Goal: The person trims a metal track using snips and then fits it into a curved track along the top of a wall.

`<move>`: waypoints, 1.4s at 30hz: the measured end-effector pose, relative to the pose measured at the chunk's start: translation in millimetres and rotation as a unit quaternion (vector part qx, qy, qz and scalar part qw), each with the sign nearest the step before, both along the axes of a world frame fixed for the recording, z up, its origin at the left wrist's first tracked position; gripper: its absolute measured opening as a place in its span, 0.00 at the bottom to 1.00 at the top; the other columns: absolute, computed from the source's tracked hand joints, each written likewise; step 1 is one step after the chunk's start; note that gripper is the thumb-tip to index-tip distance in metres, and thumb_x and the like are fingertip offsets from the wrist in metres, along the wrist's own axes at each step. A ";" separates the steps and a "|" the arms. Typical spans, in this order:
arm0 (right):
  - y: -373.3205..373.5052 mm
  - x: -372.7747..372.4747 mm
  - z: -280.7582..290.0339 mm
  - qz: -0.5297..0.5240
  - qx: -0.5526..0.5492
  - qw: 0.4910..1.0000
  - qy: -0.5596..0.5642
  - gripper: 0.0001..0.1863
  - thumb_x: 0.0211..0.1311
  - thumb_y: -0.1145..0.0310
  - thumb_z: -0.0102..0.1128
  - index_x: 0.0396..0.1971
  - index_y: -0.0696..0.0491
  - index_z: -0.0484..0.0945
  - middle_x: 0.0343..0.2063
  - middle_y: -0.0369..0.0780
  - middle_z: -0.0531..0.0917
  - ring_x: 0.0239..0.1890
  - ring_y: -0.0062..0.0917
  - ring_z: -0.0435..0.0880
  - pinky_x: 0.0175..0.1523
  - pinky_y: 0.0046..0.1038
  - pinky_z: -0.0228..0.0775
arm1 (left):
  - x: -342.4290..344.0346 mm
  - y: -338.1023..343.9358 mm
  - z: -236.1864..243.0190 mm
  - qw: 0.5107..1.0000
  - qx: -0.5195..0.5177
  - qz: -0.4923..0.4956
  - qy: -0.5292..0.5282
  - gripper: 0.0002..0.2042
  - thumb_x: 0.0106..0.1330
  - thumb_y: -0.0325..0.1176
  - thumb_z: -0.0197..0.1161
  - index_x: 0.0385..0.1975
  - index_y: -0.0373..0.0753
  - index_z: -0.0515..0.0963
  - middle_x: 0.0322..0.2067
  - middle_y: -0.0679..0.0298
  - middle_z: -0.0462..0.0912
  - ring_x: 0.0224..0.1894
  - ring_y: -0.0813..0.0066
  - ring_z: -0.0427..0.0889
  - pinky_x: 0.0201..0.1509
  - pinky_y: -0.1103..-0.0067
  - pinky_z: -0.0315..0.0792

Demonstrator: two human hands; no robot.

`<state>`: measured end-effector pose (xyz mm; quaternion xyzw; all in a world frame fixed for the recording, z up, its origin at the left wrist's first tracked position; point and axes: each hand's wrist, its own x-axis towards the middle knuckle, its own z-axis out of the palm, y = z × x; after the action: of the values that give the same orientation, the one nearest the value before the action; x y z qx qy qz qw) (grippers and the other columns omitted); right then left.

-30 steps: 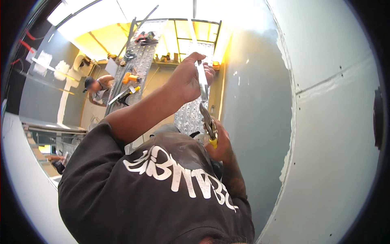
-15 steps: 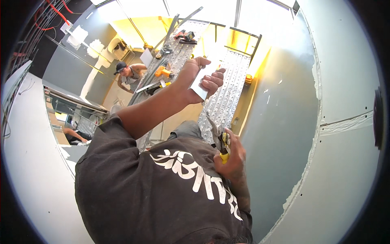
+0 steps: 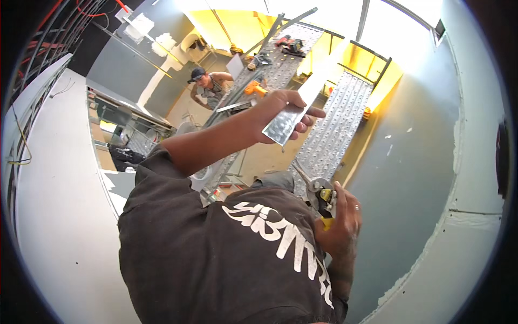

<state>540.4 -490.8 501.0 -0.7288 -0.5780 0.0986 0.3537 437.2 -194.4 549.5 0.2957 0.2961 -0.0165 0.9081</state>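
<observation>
My left hand is closed around a shiny, flat-faced metal profile. Its near end sticks out below my fingers, and the far part runs up into the glare. Lower and to the right, my right hand grips a pair of tin snips with yellow and black handles. The snips' metal jaws point up and left, apart from the profile, and look parted. My palm hides part of the handles.
Perforated metal scaffold planks stretch ahead. An orange power tool and a red-and-black cordless tool lie on the left platform. A person in a cap stands below left. Grey plasterboard rises at right.
The view has swung, so the surroundings sit farther right. My left hand has tilted the profile, showing more of its shiny face. The snips' jaws have turned and appear wider apart.
</observation>
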 end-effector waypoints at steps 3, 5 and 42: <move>7.8 -4.9 16.9 0.011 -0.022 0.999 -0.026 0.46 0.35 0.73 0.71 0.64 0.56 0.69 0.49 0.51 0.77 0.50 0.46 0.77 0.57 0.45 0.68 | -15.4 13.7 -19.6 1.000 -0.025 -0.010 -0.007 0.23 0.66 0.36 0.53 0.56 0.27 0.70 0.25 0.66 0.75 0.20 0.80 0.77 0.22 0.82 0.78; 12.9 -8.9 25.5 0.013 -0.042 0.997 -0.062 0.47 0.33 0.72 0.72 0.64 0.56 0.69 0.47 0.51 0.76 0.49 0.46 0.77 0.55 0.46 0.69 | -22.3 23.2 -31.4 0.998 -0.061 -0.010 -0.033 0.24 0.68 0.36 0.52 0.60 0.27 0.66 0.26 0.63 0.74 0.21 0.77 0.79 0.23 0.78 0.82; 133.3 -18.4 151.2 0.001 -0.179 0.921 -0.345 0.45 0.32 0.82 0.67 0.62 0.55 0.71 0.47 0.50 0.75 0.50 0.49 0.75 0.58 0.46 0.68 | -118.5 89.0 -59.0 0.994 -0.110 0.015 0.003 0.17 0.74 0.41 0.56 0.54 0.37 0.68 0.25 0.63 0.77 0.18 0.73 0.80 0.20 0.71 0.82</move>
<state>522.0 -357.5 652.2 -0.7683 -0.6376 -0.0564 -0.0038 318.6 -105.4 490.5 0.1896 0.3000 -0.0360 0.9342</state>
